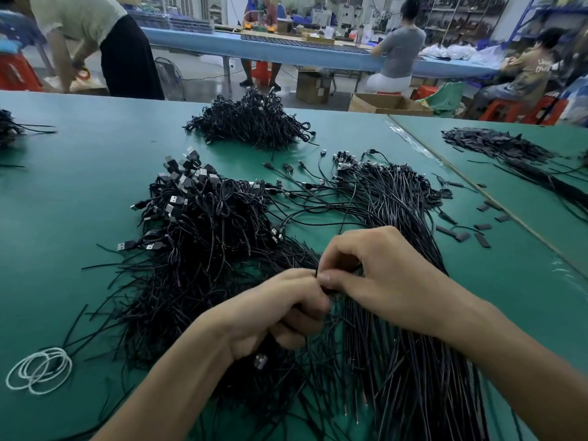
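The left hand (286,313) is curled tight around a few black cables (381,361). The right hand (381,275) pinches the same cables with its thumb and fingers, and it touches the left hand. Both hands are over the green tabletop (63,249), near the middle of its near edge. More cables lie spread right under them. White rings (38,370) lie by the near left corner. People sit at a blue table (286,52) behind.
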### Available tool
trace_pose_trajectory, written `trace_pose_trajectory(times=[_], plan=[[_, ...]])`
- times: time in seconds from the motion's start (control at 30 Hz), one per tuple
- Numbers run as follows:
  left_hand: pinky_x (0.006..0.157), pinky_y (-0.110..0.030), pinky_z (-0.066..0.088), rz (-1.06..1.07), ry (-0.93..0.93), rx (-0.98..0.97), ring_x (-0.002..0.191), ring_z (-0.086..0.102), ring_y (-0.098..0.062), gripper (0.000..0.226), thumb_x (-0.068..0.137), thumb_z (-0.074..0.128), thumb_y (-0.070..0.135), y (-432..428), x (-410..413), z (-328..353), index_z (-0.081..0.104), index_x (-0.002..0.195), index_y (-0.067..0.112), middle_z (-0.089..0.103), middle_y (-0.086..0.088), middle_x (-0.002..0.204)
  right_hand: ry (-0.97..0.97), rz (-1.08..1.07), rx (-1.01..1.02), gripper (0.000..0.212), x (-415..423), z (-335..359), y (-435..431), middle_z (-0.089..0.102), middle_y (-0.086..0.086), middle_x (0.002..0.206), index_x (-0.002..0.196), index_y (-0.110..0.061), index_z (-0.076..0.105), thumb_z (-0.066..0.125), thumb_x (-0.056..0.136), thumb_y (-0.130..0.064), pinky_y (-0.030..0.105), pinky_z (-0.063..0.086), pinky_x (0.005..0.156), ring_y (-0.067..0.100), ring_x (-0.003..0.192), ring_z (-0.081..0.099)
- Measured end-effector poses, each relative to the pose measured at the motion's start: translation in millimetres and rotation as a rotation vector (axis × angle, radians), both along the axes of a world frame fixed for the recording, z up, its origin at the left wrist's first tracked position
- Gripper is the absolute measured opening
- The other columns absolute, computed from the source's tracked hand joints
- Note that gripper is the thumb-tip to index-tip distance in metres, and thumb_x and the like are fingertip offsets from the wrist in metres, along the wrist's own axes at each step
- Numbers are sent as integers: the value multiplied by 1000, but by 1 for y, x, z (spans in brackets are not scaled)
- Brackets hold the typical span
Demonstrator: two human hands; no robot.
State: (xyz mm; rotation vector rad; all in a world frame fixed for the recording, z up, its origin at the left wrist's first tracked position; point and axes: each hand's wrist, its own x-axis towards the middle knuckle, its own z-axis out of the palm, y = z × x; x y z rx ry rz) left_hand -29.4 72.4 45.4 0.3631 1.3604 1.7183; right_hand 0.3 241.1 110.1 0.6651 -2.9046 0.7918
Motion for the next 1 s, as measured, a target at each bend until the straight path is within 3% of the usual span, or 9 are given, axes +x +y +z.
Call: trace_pose_trajectory(times=[0.1,0.2,0.27,0.43,0.57,0.77,0.9,1.0], plan=[[35,-14,22,-24,176,-111,47,25,-5,22,76,61,10,-1,9,1,46,87,20,32,7,61,-7,12,68,4,5,0,0,61,-15,83,87,-28,69,72,88,-30,29,50,78,1,81,58],[35,-13,20,-42,126,-133,47,25,-4,23,95,57,6,1,13,3,43,84,22,31,7,63,20,18,170,16,12,1,-3,57,-16,95,105,-34,62,66,91,-39,32,53,78,4,83,58],[36,-14,18,-23,133,-150,47,26,-4,27,99,52,3,1,12,3,43,81,22,30,8,63,26,19,237,14,14,6,-6,56,-15,96,105,-35,63,62,92,-42,34,52,79,9,87,58],[36,-14,18,-31,160,-155,47,26,-4,32,99,47,0,1,12,5,44,76,22,32,8,62,53,-33,370,17,19,12,-13,57,-12,97,99,-33,64,56,94,-47,35,51,79,15,92,59],[37,-16,26,17,281,-269,46,35,-3,28,97,45,1,6,13,0,47,77,21,41,8,64,56,-84,484,24,20,9,-18,53,-9,103,105,-29,58,48,98,-49,34,47,75,18,101,53],[40,-17,33,70,353,-300,49,36,-5,10,78,51,18,5,10,-4,50,70,24,38,7,61,39,-135,456,17,21,6,-26,53,-6,105,104,-28,58,49,99,-42,35,48,78,21,100,56],[40,-20,30,91,398,-279,50,31,-10,9,90,49,9,4,7,-9,52,83,14,34,3,61,-9,-113,410,13,21,2,-25,48,-5,102,102,-25,53,46,102,-36,38,49,84,21,98,53],[39,-17,28,153,389,-225,47,30,-7,13,85,51,15,5,9,-7,54,75,22,34,7,59,25,-121,364,14,19,-2,-25,47,-5,100,100,-23,54,45,102,-33,37,50,81,18,91,50]])
